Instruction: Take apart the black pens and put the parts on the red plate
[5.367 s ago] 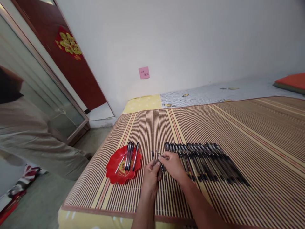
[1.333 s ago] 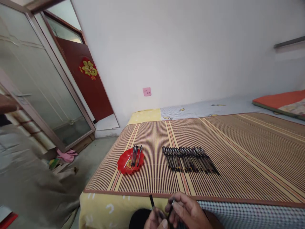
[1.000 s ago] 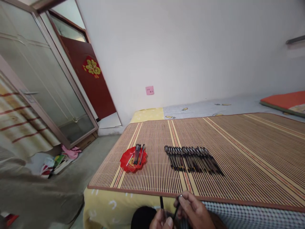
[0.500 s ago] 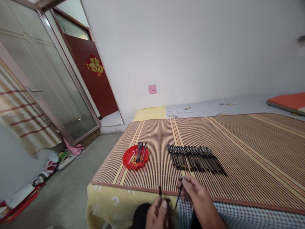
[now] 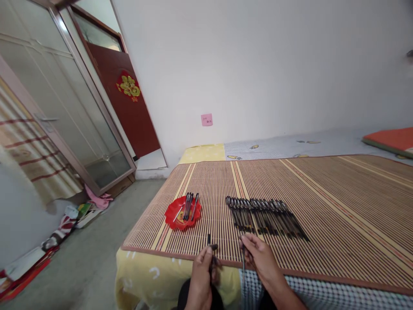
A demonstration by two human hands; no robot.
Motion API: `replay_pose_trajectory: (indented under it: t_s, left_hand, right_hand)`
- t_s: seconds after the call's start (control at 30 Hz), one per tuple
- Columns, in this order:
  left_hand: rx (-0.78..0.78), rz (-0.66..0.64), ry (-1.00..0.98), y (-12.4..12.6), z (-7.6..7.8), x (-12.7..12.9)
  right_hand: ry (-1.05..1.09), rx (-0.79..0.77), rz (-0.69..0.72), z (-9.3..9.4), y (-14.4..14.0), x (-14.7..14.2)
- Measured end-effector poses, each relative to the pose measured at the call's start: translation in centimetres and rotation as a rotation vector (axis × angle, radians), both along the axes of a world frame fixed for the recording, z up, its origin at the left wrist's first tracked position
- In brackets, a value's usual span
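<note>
A striped bamboo mat (image 5: 322, 189) covers most of the bed (image 5: 151, 275), whose yellow sheet shows at the near edge and at the far corner. On the mat sits a red plate (image 5: 176, 217) with a few pens lying in it, and well to its right a row of dark pens (image 5: 266, 214) lies side by side. A pink note (image 5: 206, 119) sticks to the white wall (image 5: 274, 64). An orange cushion (image 5: 389, 138) rests at the far right. To the left stand a dark red door (image 5: 124, 103) with a gold ornament (image 5: 129, 86) and a frosted glass door (image 5: 64, 120); clutter (image 5: 77, 213) lies on the grey floor (image 5: 84, 262).
</note>
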State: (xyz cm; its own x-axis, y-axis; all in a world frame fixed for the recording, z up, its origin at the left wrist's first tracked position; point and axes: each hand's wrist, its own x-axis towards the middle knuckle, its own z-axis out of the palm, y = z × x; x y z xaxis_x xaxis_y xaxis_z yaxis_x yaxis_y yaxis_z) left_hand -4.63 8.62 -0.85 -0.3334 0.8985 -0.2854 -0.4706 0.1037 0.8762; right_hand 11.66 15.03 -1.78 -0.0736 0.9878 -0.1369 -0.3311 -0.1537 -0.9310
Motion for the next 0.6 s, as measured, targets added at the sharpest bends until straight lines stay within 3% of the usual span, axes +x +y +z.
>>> replay_pose_trajectory:
  t_s: [0.17,0.3,0.43,0.6]
  left_hand:
    - [-0.007,0.039,-0.015,0.1,0.4,-0.6]
    - [-0.002,0.045,-0.012,-0.4,1.4,-0.7]
    - [0.010,0.106,0.079,-3.5,4.8,-2.2]
    - [0.184,0.369,0.446,-7.6,9.9,-3.7]
  right_hand:
    - [0.013,0.010,-0.050,0.9,0.0,0.9]
    - [0.001,-0.002,0.007,1.9,-0.4,0.0]
    - [-0.095,0.072,0.012,4.7,-1.4,0.8]
    - [-0.459,0.367,-0.290,10.8,-4.5,3.6]
